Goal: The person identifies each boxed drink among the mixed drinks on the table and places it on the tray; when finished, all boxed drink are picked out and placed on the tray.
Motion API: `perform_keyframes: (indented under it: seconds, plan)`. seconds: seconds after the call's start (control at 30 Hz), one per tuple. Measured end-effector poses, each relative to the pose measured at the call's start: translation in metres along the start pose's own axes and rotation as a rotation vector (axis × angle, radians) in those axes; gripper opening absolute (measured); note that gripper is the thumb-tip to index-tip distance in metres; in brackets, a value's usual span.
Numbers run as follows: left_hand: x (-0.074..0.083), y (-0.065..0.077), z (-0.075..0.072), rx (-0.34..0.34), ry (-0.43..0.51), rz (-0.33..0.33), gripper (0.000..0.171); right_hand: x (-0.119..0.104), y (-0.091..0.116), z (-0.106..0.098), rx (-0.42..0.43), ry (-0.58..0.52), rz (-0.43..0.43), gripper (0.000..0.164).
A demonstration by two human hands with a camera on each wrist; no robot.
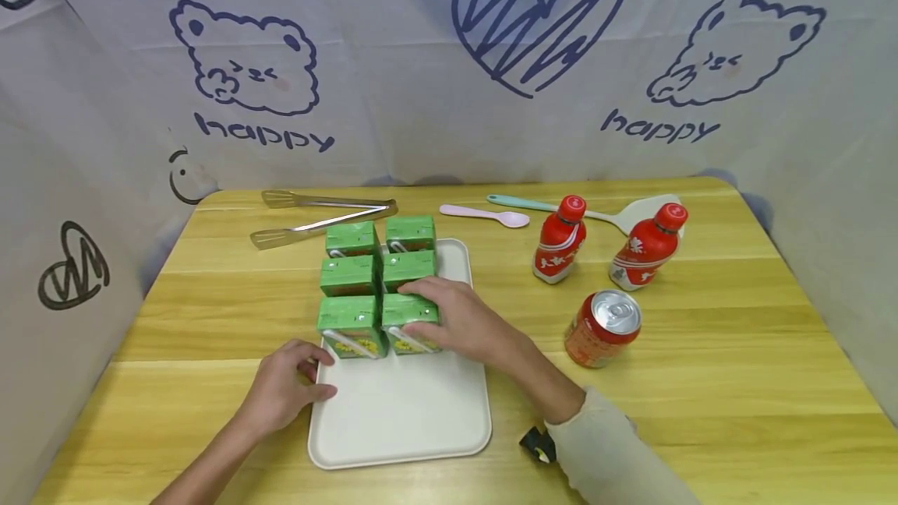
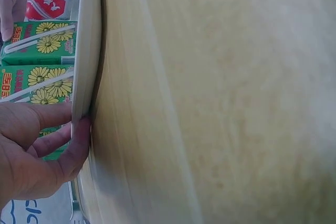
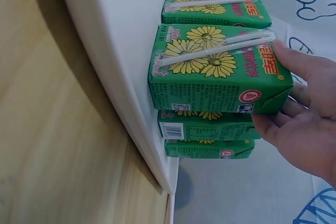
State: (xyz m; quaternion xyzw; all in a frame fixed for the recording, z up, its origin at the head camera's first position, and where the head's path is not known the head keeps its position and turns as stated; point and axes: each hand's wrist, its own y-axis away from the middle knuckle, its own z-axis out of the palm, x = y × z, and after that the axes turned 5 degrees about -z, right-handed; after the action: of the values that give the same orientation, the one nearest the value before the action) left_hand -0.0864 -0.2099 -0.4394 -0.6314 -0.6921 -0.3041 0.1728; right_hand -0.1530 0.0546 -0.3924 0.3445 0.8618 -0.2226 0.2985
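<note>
Green drink cartons (image 1: 348, 314) with straws and yellow flowers stand in two columns on a white tray (image 1: 400, 419). My right hand (image 1: 466, 322) grips the near right carton (image 3: 210, 87) by its upper part, thumb on the straw side and fingers behind. That carton stands upright on the tray in the right wrist view. At the tray's left edge is my left hand (image 1: 281, 384). Its thumb and fingertips pinch the tray's rim (image 2: 88, 40) in the left wrist view, close beside the near left carton (image 2: 39, 80).
Two red bottles (image 1: 559, 244) and a red can (image 1: 596, 337) stand right of the tray. Behind lie metal tongs (image 1: 330, 213), a pink spoon (image 1: 484, 213) and a spatula (image 1: 603, 214) with a teal handle. A small black object (image 1: 538, 444) lies beside the right sleeve.
</note>
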Motion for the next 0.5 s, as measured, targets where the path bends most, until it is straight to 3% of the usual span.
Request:
perform_keyframes:
  seconds: [0.13,0.23,0.4,0.5]
  plan:
    - [0.000,-0.002,-0.002,-0.031,-0.020,0.000,0.028,-0.004,0.008,-0.006,-0.010,0.040,0.045,0.058]
    - [-0.002,-0.006,-0.008,-0.040,-0.034,0.028,0.028,-0.009,0.025,-0.018,0.011,0.108,0.084,0.062]
    - [-0.008,-0.015,-0.026,0.059,-0.028,0.090,0.032,-0.016,0.070,-0.052,0.109,0.260,0.084,0.063]
    - [-0.015,-0.024,-0.041,0.131,-0.029,0.106,0.040,-0.010,0.101,-0.078,0.217,0.335,0.074,0.066]
